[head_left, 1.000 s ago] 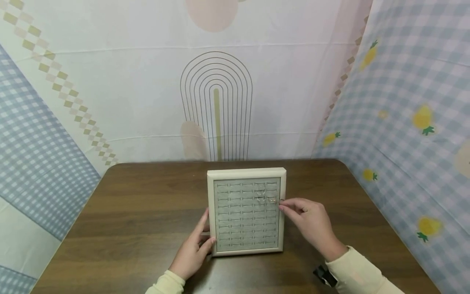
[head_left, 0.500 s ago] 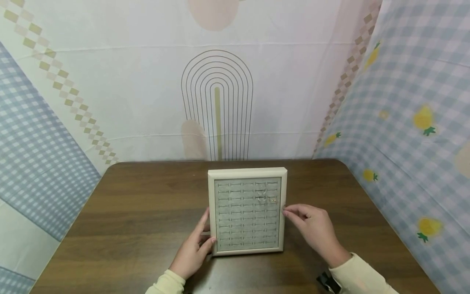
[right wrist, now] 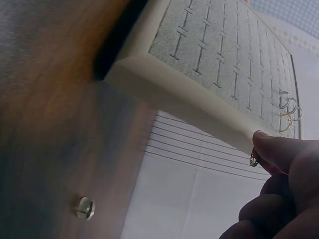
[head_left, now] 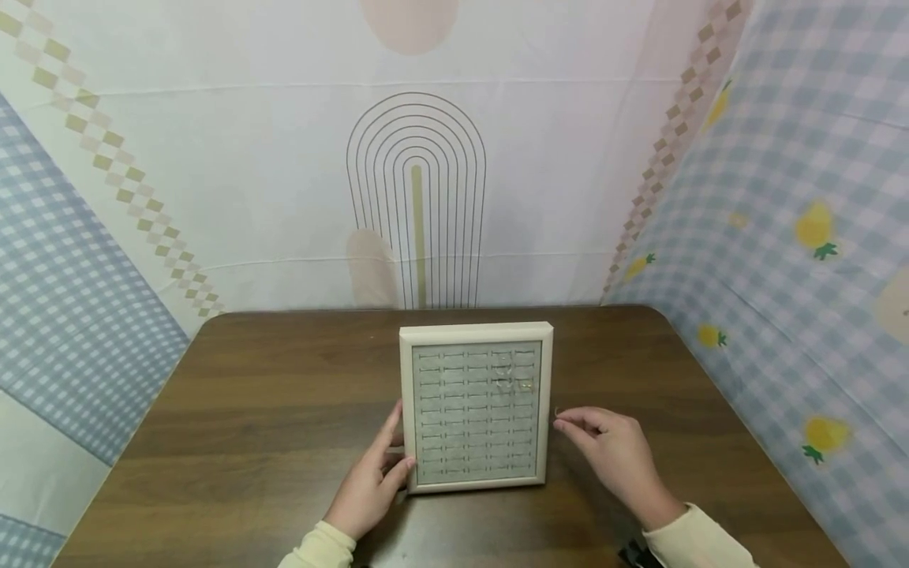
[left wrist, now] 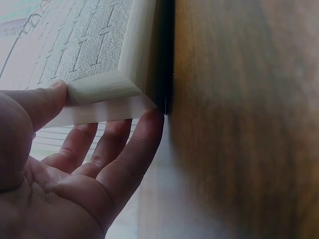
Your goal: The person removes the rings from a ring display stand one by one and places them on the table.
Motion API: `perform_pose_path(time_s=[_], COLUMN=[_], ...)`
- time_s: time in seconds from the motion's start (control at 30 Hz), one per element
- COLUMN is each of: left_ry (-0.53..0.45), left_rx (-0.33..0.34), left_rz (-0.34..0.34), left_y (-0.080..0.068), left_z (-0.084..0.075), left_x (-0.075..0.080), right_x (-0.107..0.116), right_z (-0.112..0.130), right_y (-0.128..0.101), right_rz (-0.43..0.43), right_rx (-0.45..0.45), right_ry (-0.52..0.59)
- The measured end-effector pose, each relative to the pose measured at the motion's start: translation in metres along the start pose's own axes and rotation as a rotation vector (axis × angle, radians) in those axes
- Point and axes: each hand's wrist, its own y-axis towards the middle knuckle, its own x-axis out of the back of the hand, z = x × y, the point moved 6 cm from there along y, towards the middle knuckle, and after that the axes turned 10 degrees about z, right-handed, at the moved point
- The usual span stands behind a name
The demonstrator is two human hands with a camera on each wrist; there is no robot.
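Observation:
A ring display frame [head_left: 478, 487] with a cream border and slotted grey padding stands tilted on the table. My left hand [head_left: 372, 481] holds its lower left edge; the thumb [left wrist: 47, 102] lies on the front border and the fingers are behind. Beside the right edge, apart from the board in the head view, my right hand [head_left: 618, 450] pinches a small ring [right wrist: 254, 158] between thumb and forefinger. Several rings, including a gold ring [right wrist: 285, 122] and silver rings [right wrist: 288, 103], sit in slots near the board's upper right.
In the right wrist view, another ring [right wrist: 85, 208] lies on the brown wooden table [head_left: 270, 394]. Patterned cloth hangs [head_left: 284, 158] behind the table and along both sides. A black strap-like object [head_left: 635, 554] shows by the right sleeve.
My right hand has drawn away from the board's right edge, moving down and slightly right with the ring. The left hand and board stay put.

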Motion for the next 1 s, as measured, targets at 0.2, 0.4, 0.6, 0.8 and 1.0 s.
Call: perform_pose_path(time_s=[0.2, 0.4, 0.6, 0.8, 1.0], left_ry=[-0.003, 0.007, 0.014, 0.014, 0.010], left_rx=[-0.013, -0.012, -0.006, -0.004, -0.009], left_rz=[-0.005, -0.008, -0.010, -0.015, -0.016], left_y=[0.000, -0.001, -0.001, 0.000, 0.000], left_z=[-0.001, -0.001, -0.001, 0.000, 0.000], left_x=[0.000, 0.000, 0.001, 0.001, 0.000], right_x=[-0.003, -0.005, -0.007, -0.011, -0.013], right_z=[-0.008, -0.014, -0.025, -0.036, -0.045], right_y=[-0.007, -0.012, -0.016, -0.018, -0.019], right_rz=[0.000, 0.008, 0.029, 0.064, 0.103], right_rx=[-0.028, -0.044, -0.097, -0.150, -0.189], right_ry=[0.021, 0.029, 0.022, 0.034, 0.026])
